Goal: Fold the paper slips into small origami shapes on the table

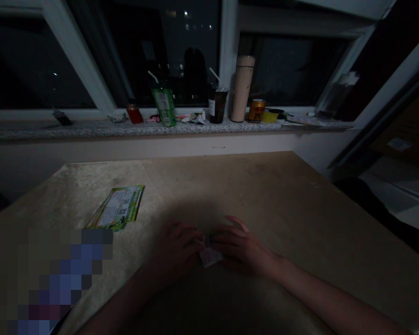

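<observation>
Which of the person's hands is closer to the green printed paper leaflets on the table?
Left. The left hand lies right of the flat green-and-white printed paper leaflets, apart from them; the right hand is farther right, beyond the left hand.

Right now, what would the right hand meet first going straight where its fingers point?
Likely the small pale paper the right hand seems to pinch, then the left hand just beyond.

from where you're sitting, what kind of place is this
Likely a flat or dorm room at night: a table by a window with dark glass and distant lights, a stone sill lined with a drink carton, a flask and a can. The left hand and right hand pinch a small paper.
</observation>
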{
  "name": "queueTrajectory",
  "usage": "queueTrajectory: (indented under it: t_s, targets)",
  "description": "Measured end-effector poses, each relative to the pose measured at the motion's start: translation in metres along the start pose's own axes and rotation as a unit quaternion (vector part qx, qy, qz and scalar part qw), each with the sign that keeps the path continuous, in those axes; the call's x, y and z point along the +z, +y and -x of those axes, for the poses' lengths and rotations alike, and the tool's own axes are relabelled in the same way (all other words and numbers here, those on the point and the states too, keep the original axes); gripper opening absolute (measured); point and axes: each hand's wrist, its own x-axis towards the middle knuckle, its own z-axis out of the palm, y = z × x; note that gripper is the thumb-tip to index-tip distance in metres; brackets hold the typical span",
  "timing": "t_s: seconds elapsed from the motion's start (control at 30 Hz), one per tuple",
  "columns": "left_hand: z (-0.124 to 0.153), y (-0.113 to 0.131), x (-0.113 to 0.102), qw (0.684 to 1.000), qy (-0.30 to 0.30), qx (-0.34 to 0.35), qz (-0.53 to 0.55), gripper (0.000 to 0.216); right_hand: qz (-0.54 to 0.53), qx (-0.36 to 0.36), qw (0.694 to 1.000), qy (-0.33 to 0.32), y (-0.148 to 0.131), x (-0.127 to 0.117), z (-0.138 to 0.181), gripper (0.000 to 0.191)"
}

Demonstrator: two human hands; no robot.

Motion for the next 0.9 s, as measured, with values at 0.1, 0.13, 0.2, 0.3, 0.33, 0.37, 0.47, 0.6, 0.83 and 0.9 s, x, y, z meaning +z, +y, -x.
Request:
queueTrajectory:
  t_s: [0.1, 0.13, 0.2, 0.3, 0.33, 0.37, 0.47, 0.6, 0.83, 0.9]
  targets:
    - [0.004, -0.005, 0.004, 0.999, 0.035, -0.009, -0.005, 0.028, 0.047, -0.042, 0.998, 0.023, -0.001, 0.000, 0.003, 0.028]
    - [0.004, -0.008, 0.006, 0.999, 0.051, -0.011, -0.006, 0.028, 0.065, -0.056, 0.996, 0.032, -0.001, 0.000, 0.004, 0.026]
    - [0.005, -0.011, 0.010, 0.997, 0.067, -0.022, -0.015, 0.027, 0.098, -0.083, 0.991, 0.044, -0.002, 0.000, 0.006, 0.021]
    - [0.003, -0.012, 0.014, 0.996, 0.074, -0.043, -0.037, 0.030, 0.156, -0.112, 0.981, 0.039, -0.003, -0.001, 0.006, 0.020]
    - [0.002, -0.011, 0.015, 0.996, 0.062, -0.044, -0.042, 0.032, 0.177, -0.116, 0.977, 0.031, -0.002, -0.001, 0.006, 0.020]
    - [0.001, -0.010, 0.015, 0.997, 0.041, -0.040, -0.043, 0.035, 0.195, -0.114, 0.974, 0.022, -0.001, -0.001, 0.005, 0.019]
    - [0.000, -0.007, 0.015, 0.999, -0.022, -0.013, -0.026, 0.038, 0.210, -0.074, 0.975, -0.020, 0.004, -0.002, 0.003, 0.018]
    - [0.004, -0.005, 0.010, 0.997, -0.061, 0.022, 0.036, 0.049, 0.157, -0.059, 0.984, -0.059, 0.010, -0.006, 0.003, 0.015]
    - [0.007, -0.003, 0.004, 0.994, -0.081, 0.048, 0.054, 0.060, 0.080, -0.057, 0.994, -0.047, 0.006, -0.006, 0.002, 0.017]
    - [0.007, -0.001, 0.005, 0.995, -0.074, 0.045, 0.054, 0.060, 0.068, -0.054, 0.995, -0.041, 0.005, -0.004, 0.002, 0.016]
